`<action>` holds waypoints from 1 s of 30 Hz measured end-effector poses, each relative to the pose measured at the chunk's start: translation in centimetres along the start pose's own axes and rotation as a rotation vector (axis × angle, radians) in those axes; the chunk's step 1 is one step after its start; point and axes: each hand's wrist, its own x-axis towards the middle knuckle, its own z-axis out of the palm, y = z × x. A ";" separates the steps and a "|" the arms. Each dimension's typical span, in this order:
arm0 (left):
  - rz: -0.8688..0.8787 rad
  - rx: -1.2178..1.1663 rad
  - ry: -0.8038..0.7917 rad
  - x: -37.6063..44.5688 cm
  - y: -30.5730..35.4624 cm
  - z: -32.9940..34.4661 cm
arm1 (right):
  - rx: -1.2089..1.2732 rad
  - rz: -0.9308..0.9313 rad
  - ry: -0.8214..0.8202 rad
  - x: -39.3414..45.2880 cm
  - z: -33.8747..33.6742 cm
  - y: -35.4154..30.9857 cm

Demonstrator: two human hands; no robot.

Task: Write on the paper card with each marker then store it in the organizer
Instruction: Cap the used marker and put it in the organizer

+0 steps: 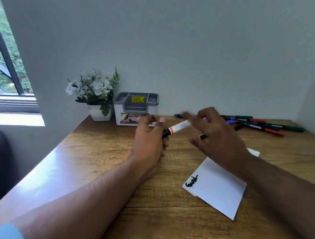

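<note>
My left hand point(150, 142) grips a white marker point(179, 127) with a black cap end and an orange ring, held level above the desk. My right hand point(211, 132) hovers at the marker's right end, blurred, its fingers spread; whether it touches the marker I cannot tell. A white paper card point(218, 187) lies on the desk in front of me with one black scribble at its left corner. The grey and white organizer point(137, 107) stands against the wall behind my left hand, and nothing shows above its rim. Several loose markers point(260, 123) lie at the back right.
A white pot of white flowers point(96, 95) stands left of the organizer in the desk's corner. The wooden desk point(102, 158) runs along the wall, with a window at the far left. A dark shape sits beyond the desk's left edge.
</note>
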 end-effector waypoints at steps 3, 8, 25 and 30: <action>-0.002 -0.058 -0.110 0.1 0.5 -0.3 | -0.157 -0.139 -0.019 1.2 1.8 0.3; 0.052 0.027 -0.028 3.1 0.6 -2.7 | 0.157 0.127 -0.011 4.2 1.5 1.3; 0.077 0.644 -0.039 5.6 -0.8 -3.7 | 0.729 0.499 0.028 15.1 8.5 1.0; 0.114 0.722 -0.076 5.5 -0.9 -3.6 | 0.827 0.454 -0.134 13.3 7.4 0.6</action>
